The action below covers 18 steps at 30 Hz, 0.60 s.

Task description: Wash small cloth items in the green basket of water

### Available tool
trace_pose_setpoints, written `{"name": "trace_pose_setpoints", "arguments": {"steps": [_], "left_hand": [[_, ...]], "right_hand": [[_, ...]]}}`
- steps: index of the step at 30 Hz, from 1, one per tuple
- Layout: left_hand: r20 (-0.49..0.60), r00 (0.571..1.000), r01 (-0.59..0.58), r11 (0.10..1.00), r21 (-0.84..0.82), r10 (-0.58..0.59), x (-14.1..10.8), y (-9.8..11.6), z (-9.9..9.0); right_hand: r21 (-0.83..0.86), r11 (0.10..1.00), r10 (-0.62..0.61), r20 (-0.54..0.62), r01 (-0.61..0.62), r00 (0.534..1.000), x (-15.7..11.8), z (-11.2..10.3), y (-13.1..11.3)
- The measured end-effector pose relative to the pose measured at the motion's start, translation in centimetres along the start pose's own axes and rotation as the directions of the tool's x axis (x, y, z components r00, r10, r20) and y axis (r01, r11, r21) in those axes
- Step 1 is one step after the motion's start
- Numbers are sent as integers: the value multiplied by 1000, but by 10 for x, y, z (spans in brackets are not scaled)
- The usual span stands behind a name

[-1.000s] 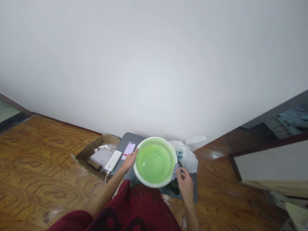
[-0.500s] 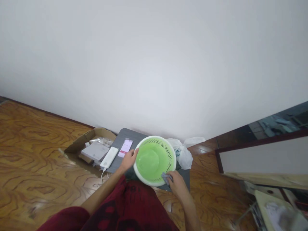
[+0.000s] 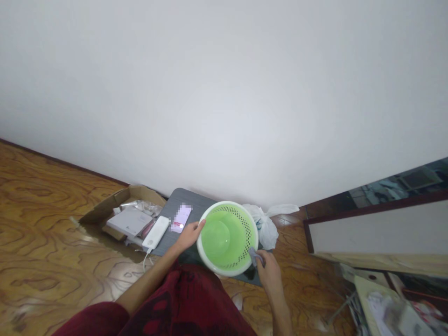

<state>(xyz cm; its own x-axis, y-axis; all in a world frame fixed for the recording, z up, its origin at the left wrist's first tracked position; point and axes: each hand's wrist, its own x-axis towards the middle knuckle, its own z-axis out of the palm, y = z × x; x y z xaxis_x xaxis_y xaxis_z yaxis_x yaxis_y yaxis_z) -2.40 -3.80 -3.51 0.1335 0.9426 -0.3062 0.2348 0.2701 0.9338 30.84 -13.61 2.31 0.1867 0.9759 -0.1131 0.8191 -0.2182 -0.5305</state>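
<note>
One left hand (image 3: 189,234) clasps a green basket (image 3: 215,238), seemingly steadying it; the right hand (image 3: 272,273) pinches cloth (image 3: 253,255) at its rim (image 3: 227,273).

From the basin (image 3: 227,238), we have bare table (image 3: 198,199) at eleven o'clock; the wall (image 3: 224,116) blocks twelve, the plastic bag (image 3: 268,232) two to three.

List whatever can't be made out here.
All in the head view:
- Underside of the green basket: hidden by its own walls.
- Contents of the white plastic bag: hidden by the bag.
- Phone text: pixelated, too small.
- Items at the lower right: blurred, cut off by the edge.
</note>
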Motion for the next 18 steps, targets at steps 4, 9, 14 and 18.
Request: {"name": "trace_pose_setpoints", "arguments": {"steps": [4,9,14,18], "left_hand": [[10,1000,-7,1000,9,7,0,2,-3],[47,999,-22,1000,-5,22,3,0,-6],[45,998,-38,999,1,38,5,-3,-6],[56,998,-25,1000,-9,26,4,-2,-7]], "right_hand": [[2,988,149,-236,-153,960,-15,17,-9],[129,980,182,-273,-152,945,-43,44,-33],[327,915,300,-162,-235,940,-67,63,-37],[430,862,367,-164,-269,916,-75,69,-33]]}}
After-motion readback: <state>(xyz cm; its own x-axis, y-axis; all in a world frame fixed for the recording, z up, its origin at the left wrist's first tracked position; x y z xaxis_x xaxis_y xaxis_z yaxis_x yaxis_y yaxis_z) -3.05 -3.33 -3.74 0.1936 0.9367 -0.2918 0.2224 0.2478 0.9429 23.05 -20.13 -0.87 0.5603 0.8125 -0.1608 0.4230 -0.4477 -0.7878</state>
